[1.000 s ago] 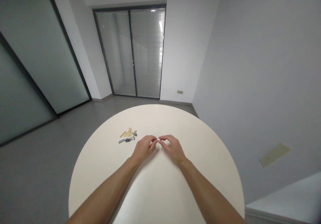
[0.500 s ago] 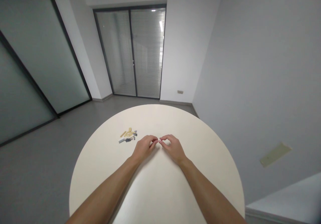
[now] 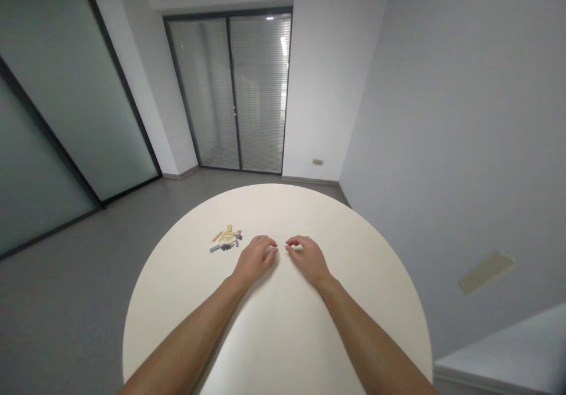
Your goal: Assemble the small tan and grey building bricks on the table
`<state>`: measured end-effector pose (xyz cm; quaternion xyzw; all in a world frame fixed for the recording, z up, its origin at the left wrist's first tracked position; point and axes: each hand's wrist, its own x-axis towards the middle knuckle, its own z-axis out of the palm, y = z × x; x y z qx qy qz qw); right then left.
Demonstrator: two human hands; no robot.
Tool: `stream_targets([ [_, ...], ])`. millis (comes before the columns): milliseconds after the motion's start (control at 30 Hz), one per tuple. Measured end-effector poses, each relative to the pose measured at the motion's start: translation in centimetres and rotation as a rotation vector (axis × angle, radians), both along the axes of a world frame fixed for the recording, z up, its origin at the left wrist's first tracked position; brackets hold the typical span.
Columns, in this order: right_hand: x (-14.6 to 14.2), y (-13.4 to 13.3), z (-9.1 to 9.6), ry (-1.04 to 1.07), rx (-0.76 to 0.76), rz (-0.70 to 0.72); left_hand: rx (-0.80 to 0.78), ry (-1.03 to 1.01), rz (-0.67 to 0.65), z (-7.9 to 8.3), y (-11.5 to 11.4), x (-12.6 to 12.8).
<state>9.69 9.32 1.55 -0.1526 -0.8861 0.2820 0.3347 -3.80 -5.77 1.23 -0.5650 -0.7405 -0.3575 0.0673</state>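
My right hand (image 3: 308, 259) is closed in a pinch on a small white piece (image 3: 286, 245), which pokes out past the fingertips toward the left. What kind of piece it is, is too small to tell. Across a narrow gap, my left hand (image 3: 256, 259) has its fingers curved, with thumb and index fingertips slightly apart and nothing visible between them. Both hands are low over the middle of the round table (image 3: 283, 336). To the left of my left hand lies a loose pile of small building bricks (image 3: 227, 237), yellowish tan, grey and dark.
The white table's curved edge runs around the far side and both flanks. Beyond it are a grey floor (image 3: 132, 224), a glass door with blinds (image 3: 260, 94), frosted glass panels (image 3: 75, 88) at the left and a plain wall (image 3: 464, 118) at the right.
My hands have drawn slightly apart from nearly touching fingertips. The white piece now shows in my right hand, and the left fingertips have loosened. The brick pile is unchanged.
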Motion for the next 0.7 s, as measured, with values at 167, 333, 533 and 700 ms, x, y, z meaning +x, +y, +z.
stream_targets([
  [167,0.1,1.5,-0.9,-0.026,-0.007,-0.142,-0.048,0.103,-0.055,-0.9,0.2,-0.3],
  [333,0.4,3.2,-1.4,-0.066,-0.052,-0.212,-0.139,0.134,-0.043,-1.2,0.0,-0.3],
  [533,0.6,5.2,-1.8,-0.098,-0.079,-0.287,-0.201,0.117,-0.031,-1.0,-0.1,0.0],
  [700,0.8,6.6,-2.0,-0.121,-0.124,-0.343,-0.226,0.106,-0.024,-1.1,-0.1,-0.1],
])
